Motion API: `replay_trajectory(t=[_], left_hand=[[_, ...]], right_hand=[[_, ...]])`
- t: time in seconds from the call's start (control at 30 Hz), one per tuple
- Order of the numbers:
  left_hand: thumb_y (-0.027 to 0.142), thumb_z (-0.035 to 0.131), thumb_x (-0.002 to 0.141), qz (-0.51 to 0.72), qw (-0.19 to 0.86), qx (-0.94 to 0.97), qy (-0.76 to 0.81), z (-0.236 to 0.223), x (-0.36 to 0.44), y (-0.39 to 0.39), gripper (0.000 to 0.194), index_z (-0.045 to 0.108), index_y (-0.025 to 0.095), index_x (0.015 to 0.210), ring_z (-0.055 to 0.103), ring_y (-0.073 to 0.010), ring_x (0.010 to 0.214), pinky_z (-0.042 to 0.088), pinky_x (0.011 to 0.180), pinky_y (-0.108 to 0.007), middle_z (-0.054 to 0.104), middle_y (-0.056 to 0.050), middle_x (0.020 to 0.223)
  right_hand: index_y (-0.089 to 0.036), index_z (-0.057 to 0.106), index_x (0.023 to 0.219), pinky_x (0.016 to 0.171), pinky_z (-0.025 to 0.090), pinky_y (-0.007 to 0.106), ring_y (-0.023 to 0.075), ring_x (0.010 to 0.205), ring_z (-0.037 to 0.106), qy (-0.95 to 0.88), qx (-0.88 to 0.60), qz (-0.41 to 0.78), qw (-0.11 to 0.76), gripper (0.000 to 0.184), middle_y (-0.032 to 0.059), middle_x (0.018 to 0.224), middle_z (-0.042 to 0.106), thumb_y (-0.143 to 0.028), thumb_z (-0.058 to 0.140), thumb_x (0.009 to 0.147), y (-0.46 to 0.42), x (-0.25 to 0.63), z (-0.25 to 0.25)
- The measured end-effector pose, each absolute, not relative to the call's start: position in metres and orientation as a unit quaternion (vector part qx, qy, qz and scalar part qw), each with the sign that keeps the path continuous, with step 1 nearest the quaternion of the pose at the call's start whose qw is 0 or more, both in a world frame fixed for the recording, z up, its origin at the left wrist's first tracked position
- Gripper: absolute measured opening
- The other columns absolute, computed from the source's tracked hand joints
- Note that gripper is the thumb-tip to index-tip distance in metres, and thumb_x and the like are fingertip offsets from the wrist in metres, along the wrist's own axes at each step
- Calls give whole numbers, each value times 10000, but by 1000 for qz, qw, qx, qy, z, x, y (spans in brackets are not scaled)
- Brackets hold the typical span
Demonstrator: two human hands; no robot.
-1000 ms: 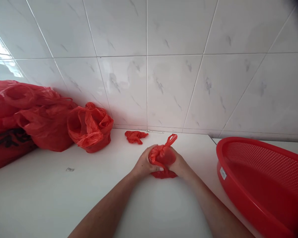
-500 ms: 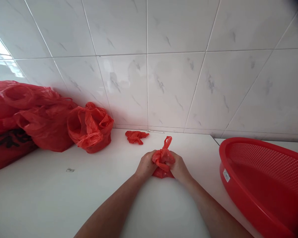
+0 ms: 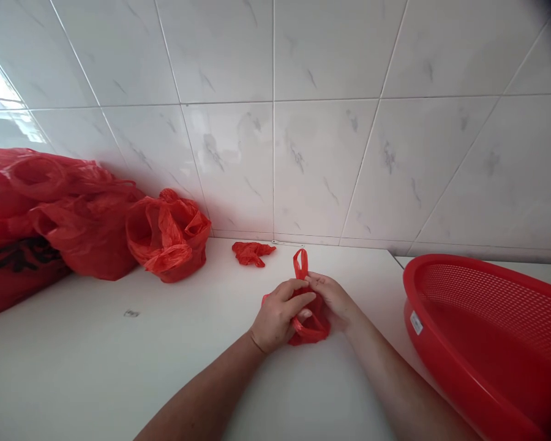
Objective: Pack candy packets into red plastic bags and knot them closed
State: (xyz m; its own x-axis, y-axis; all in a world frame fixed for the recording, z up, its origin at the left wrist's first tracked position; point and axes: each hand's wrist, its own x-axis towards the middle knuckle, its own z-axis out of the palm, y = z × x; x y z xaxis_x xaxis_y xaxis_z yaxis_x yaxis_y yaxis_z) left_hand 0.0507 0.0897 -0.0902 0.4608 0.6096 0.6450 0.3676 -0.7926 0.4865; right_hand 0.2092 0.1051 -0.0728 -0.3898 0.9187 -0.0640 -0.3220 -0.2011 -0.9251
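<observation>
A small red plastic bag (image 3: pixel 308 327) rests on the white counter (image 3: pixel 96 361) between my two hands. My left hand (image 3: pixel 275 315) lies over its left side with fingers curled on the plastic. My right hand (image 3: pixel 333 300) grips it from the right, fingertips meeting the left hand's at the top. One red handle loop (image 3: pixel 300 262) sticks straight up above my fingers. Most of the bag is hidden under my hands.
A red perforated plastic basket (image 3: pixel 487 343) stands at the right. Several red plastic bags (image 3: pixel 87 220) are heaped at the left against the tiled wall, one open bag (image 3: pixel 169 236) nearest. A crumpled red scrap (image 3: pixel 251 252) lies by the wall.
My left hand has shifted over the top of the bag and its fingers have come up to the right hand's. The handle loop now stands more upright.
</observation>
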Motion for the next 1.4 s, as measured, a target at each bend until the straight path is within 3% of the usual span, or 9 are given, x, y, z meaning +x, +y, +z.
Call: replay_trajectory(t=[0.2, 0.3, 0.4, 0.53, 0.67, 0.87, 1.03, 1.17, 1.4], left_hand=[[389, 287, 936, 547, 385, 666, 329, -85, 55, 87, 395, 595, 165, 833, 560, -192, 950, 435, 874, -338, 613, -91, 985], [456, 325, 912, 560, 405, 581, 430, -85, 47, 95, 413, 484, 170, 661, 511, -141, 681, 430, 631, -265, 558, -32, 714], [495, 409, 867, 537, 447, 536, 474, -88, 38, 106, 445, 355, 180, 558, 359, -94, 501, 294, 469, -222, 386, 27, 522], [526, 492, 808, 515, 606, 402, 454, -89, 32, 118, 417, 385, 180, 601, 315, -65, 421, 244, 417, -194, 354, 56, 483], [485, 545, 780, 540, 673, 302, 406, -83, 26, 126, 322, 513, 165, 811, 433, -64, 447, 322, 434, -169, 458, 42, 550], [299, 578, 764, 578, 620, 399, 349, -60, 35, 110, 138, 563, 168, 804, 555, -100, 660, 443, 622, -213, 576, 2, 713], [230, 491, 812, 508, 523, 595, 339, -46, 57, 82, 127, 599, 173, 844, 567, -137, 788, 447, 762, -262, 620, -18, 809], [186, 471, 828, 539, 377, 654, 374, -63, 64, 77, 322, 459, 223, 1147, 556, -153, 905, 446, 837, -312, 586, -27, 948], [251, 678, 712, 418, 135, 810, 388, -92, 57, 91, 266, 558, 201, 944, 507, -200, 939, 444, 835, -355, 526, -67, 1039]], right_hand=[[-226, 622, 883, 735, 488, 324, 203, 846, 612, -316, -318, 698, 559, 279, 15, 738, 623, -361, 725, 661, 115, 212, -90], [-234, 608, 826, 672, 476, 309, 185, 748, 594, -317, -337, 663, 588, 227, -20, 604, 536, -370, 702, 670, 119, 220, -95], [-226, 609, 800, 613, 438, 276, 150, 631, 534, -336, -345, 646, 592, 184, -50, 536, 436, -334, 692, 676, 118, 223, -91], [-196, 658, 822, 639, 406, 262, 128, 624, 487, -470, -389, 567, 553, 170, -39, 565, 448, -349, 644, 751, 107, 219, -72], [-195, 683, 930, 751, 416, 299, 158, 764, 540, -667, -401, 441, 447, 406, 27, 792, 603, -464, 380, 901, 93, 211, -56], [-249, 610, 1130, 836, 411, 320, 189, 949, 562, -722, -436, 382, 378, 317, 30, 1032, 637, -326, 453, 866, 88, 199, -59], [-202, 614, 760, 563, 396, 264, 153, 630, 538, -681, -475, 427, 358, 198, -11, 680, 606, -337, 482, 821, 91, 195, -68], [-179, 595, 693, 579, 402, 265, 160, 650, 545, -622, -491, 467, 392, 232, 3, 674, 608, -367, 509, 799, 97, 198, -75], [-187, 572, 772, 675, 413, 278, 150, 706, 531, -597, -444, 485, 460, 230, 4, 736, 583, -404, 512, 818, 106, 202, -87]])
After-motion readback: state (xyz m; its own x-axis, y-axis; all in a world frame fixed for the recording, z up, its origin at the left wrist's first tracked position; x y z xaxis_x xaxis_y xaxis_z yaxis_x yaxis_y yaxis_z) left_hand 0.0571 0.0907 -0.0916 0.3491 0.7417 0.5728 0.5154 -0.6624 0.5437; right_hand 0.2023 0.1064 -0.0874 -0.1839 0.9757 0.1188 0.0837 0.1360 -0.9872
